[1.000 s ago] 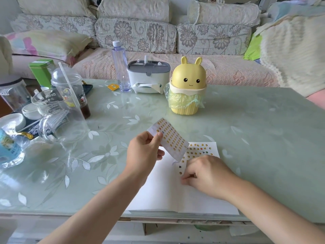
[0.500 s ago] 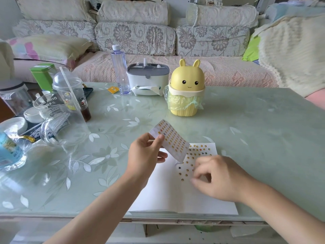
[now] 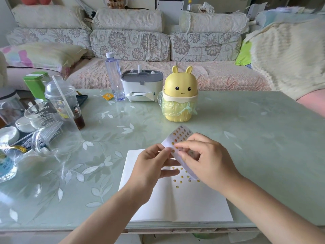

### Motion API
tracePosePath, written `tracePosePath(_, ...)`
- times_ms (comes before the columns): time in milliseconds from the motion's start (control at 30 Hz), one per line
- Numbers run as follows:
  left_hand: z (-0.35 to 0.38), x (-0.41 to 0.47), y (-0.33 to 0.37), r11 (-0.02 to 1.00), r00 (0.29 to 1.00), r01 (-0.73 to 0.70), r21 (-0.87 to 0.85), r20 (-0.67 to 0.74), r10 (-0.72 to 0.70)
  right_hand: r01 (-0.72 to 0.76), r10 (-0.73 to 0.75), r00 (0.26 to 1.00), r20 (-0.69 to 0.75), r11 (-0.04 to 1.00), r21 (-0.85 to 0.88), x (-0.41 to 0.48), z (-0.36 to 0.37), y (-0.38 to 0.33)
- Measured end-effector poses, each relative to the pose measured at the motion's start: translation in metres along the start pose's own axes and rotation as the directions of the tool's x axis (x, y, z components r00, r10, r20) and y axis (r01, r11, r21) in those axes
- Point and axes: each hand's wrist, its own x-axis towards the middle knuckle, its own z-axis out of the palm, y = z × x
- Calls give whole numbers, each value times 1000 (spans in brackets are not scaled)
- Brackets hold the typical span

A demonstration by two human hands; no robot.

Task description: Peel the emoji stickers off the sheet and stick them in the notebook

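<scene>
Head cam: L hand pinches sticker sheet, R hand fingers pinch it too, above notebook.

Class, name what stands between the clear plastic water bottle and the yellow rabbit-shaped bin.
A white, grey-lidded tissue box stands between the clear bottle and the yellow bin, shown in the head view.

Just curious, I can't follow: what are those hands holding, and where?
Left hand pinches the sticker sheet by its left edge; right hand pinches at its middle.

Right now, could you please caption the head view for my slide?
Left hand holds the sticker sheet over the notebook while the right hand picks at it.
</scene>
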Motion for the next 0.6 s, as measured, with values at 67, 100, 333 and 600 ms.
tracePosePath(67,0,0,0,1000,1000,-2,-9,16,2,-6,6,1000,-15,1000,12,1,0,0)
tracePosePath(100,0,0,0,999,1000,5,-36,26,-4,-13,13,1000,-26,1000,16,1,1,0)
tracePosePath(333,3,2,-7,969,996,57,-239,73,-41,14,-12,998,-62,999,37,1,-3,-6)
tracePosePath(600,3,0,-7,991,997,-63,-121,43,68,42,-42,997,-72,999,8,2,-4,-5)
